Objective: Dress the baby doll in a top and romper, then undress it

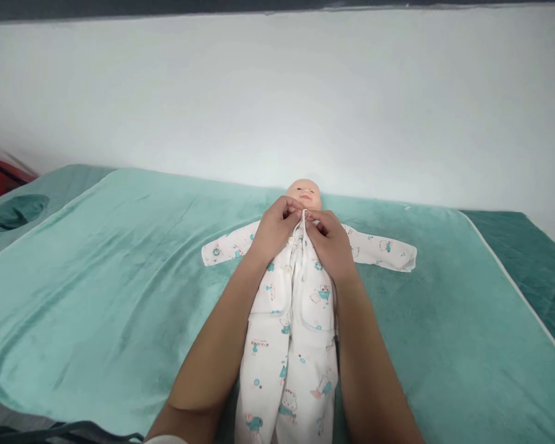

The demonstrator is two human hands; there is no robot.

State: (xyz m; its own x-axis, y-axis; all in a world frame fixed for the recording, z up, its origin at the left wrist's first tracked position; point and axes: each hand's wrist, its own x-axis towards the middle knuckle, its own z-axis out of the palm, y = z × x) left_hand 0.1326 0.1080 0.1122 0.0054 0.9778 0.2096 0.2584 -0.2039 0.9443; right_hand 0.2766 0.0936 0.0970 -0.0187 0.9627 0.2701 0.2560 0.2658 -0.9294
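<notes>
1. Pale wall (277, 98) fills the back of the head view; a dark strip (166, 7) above it is cut off by the top edge.
2. Below spreads a green blanket (97, 277). A red object (0, 179) at the left edge and a dark cord (74, 430) at lower left are both cropped.
3. On the blanket, near the wall, lies a doll, its head (304, 187) showing, its neck behind the hands.
4. The white printed outfit (271, 345) stretches below the head, sleeves out sideways, legs running past the bottom edge. Whether the doll's arms fill the sleeves, I cannot tell.
5. The left hand (276, 225) and right hand (330, 240) meet at the collar, fingers narrowed, pinching its edging; their exact grip and any fastener there are hard to make out.
</notes>
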